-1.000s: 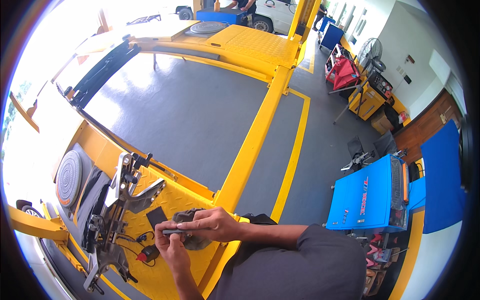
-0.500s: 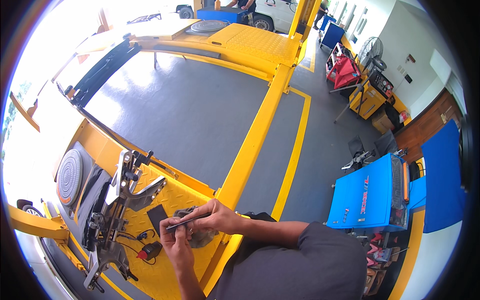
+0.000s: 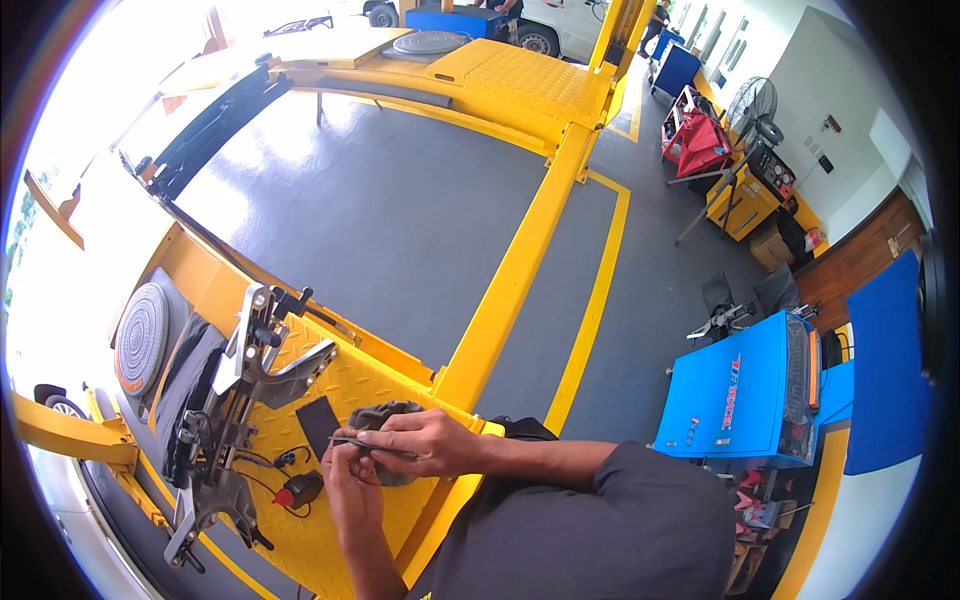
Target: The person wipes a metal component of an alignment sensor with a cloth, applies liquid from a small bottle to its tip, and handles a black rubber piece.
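Note:
Both my hands meet above a yellow tread-plate platform (image 3: 290,545). Between the fingertips of my right hand (image 3: 432,443) is a slim dark rod-like tool (image 3: 345,438), its thin end pointing left; its exact kind is too small to tell. My left hand (image 3: 350,478) is closed just below, fingers pinched against the same tool. A crumpled grey rag (image 3: 385,413) lies behind and under the hands. Beside it rests a flat dark rectangular object (image 3: 318,424). Further left sit a small black device with a red end (image 3: 298,490) and a metal wheel clamp (image 3: 245,375).
The yellow lift frame (image 3: 510,290) runs away from me around grey floor. A round turntable plate (image 3: 141,338) lies at left. At right stand a blue cabinet (image 3: 715,390), a yellow machine (image 3: 742,205) and a fan (image 3: 752,105). Another person (image 3: 505,8) is at the far side.
The slim tool has turned, and less of it shows between my fingers. My right hand has shifted slightly down, my left hand a little lower. The view has shifted slightly.

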Motion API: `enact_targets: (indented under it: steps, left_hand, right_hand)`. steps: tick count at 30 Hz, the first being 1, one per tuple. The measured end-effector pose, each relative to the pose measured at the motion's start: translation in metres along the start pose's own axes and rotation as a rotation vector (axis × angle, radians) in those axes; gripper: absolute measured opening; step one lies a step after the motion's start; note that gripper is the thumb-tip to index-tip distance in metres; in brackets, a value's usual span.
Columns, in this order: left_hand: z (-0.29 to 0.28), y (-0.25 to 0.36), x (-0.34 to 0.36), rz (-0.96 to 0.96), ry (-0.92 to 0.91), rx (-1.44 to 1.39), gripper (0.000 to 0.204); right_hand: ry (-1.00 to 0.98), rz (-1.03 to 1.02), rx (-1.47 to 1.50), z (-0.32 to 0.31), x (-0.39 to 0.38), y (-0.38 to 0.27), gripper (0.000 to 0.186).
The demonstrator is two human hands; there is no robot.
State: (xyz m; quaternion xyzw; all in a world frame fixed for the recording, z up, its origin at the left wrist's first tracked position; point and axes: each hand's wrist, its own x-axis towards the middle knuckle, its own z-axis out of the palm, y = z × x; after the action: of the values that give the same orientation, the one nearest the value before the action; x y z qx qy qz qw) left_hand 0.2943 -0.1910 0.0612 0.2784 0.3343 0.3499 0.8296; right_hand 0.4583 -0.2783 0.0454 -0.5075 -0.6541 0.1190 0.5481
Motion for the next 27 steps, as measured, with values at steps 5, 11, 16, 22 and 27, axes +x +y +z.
enact_targets:
  steps: [5,11,16,22,27]
  left_hand:
    - [0.016,-0.003,-0.004,0.044,-0.051,-0.097,0.015]
    - [0.016,-0.013,-0.010,0.244,-0.187,-0.220,0.017]
    - [0.019,-0.014,-0.006,0.384,-0.084,0.008,0.014]
    - [0.020,-0.015,-0.011,0.575,0.094,0.251,0.013]
    - [0.025,-0.011,-0.010,0.475,0.182,0.248,0.014]
  right_hand:
    - [0.081,0.170,0.169,0.002,0.002,-0.004,0.027]
    - [0.000,0.670,0.919,-0.001,0.014,-0.004,0.018]
    - [-0.014,0.749,0.787,0.002,0.017,-0.011,0.023]
    - [-0.140,0.155,-0.076,-0.007,0.031,-0.018,0.031]
    - [-0.194,0.387,0.071,-0.007,0.035,-0.015,0.028]
